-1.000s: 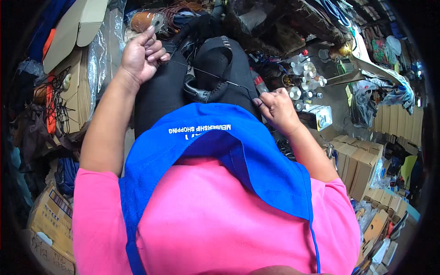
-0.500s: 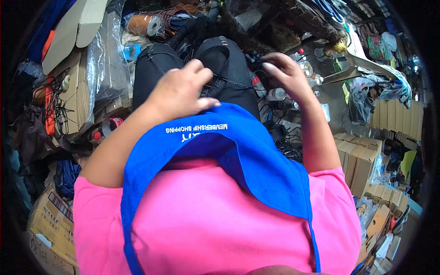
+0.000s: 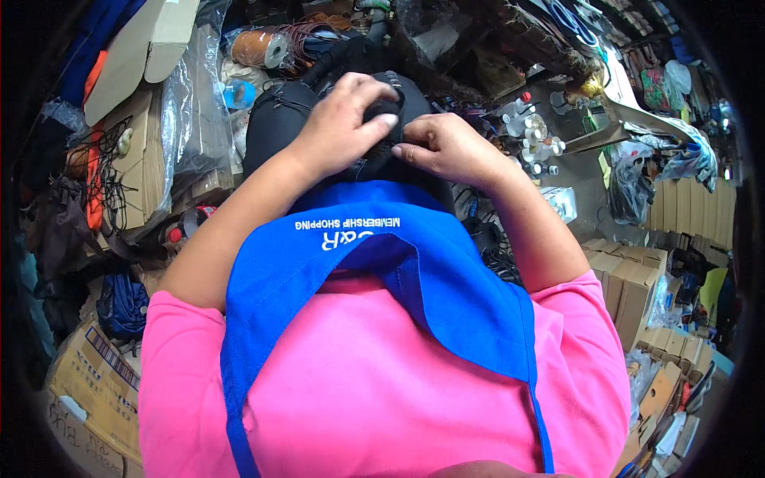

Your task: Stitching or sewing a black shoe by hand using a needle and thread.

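Observation:
On my lap, over dark trousers [image 3: 275,119], rests a black piece [image 3: 386,145] with small shiny spots along it; its exact kind cannot be made out. My left hand [image 3: 348,119] bends over its far part, the fingers curled and the thumb pressing toward them. From the other side my right hand [image 3: 456,148] pinches at the edge of the same piece, thumb below the bent forefinger. Both hands hide much of the piece. The blue apron [image 3: 358,207] hangs just nearer to me than the hands.
Flattened cardboard [image 3: 135,72] and clear plastic sheeting stand at the left, with an orange cord spool [image 3: 259,49] beyond. Several plastic bottles [image 3: 518,119] stand to the right. Stacked cardboard pieces [image 3: 629,271] lie nearer on that side, and a printed carton [image 3: 96,374] sits at the lower left.
My right hand has come leftward from beside the bottles to the black piece. My left hand has moved slightly farther away and right, closing over that piece.

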Demonstrator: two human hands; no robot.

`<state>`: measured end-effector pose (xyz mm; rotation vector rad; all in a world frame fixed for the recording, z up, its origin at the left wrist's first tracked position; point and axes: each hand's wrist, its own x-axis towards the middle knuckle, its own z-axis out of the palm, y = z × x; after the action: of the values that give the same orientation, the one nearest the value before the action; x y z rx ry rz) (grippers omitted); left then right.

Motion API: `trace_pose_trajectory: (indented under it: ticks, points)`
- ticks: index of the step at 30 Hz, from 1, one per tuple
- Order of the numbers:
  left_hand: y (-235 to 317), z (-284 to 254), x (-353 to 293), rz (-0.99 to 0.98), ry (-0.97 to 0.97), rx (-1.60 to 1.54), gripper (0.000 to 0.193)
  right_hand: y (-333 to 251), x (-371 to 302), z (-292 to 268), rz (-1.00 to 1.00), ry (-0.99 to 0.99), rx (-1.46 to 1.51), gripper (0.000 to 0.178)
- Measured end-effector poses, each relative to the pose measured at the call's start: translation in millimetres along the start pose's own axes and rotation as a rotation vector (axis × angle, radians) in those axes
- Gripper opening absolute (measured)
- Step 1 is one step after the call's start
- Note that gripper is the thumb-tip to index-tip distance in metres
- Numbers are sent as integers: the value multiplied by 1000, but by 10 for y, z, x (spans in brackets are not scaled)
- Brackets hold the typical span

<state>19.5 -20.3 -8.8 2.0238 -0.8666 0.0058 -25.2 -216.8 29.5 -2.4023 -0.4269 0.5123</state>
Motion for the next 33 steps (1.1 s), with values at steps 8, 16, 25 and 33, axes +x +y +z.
trace_pose_trajectory:
  ticks: [8, 16, 25, 33]
  points:
    - [-5, 287, 39, -93, -127, -36, 35, 78, -186, 93, -119, 67, 11, 20]
    - [-133, 168, 84, -112, -146, -138, 31, -76, -735, -196, -45, 208, 361, 22]
    - [-131, -191, 454, -6, -469, -62, 26, 16, -406, -71, -93, 244, -21, 32]
    - [-133, -286, 446, -108, -623, -246, 24, -53, -281, -55, -66, 231, -117, 27]
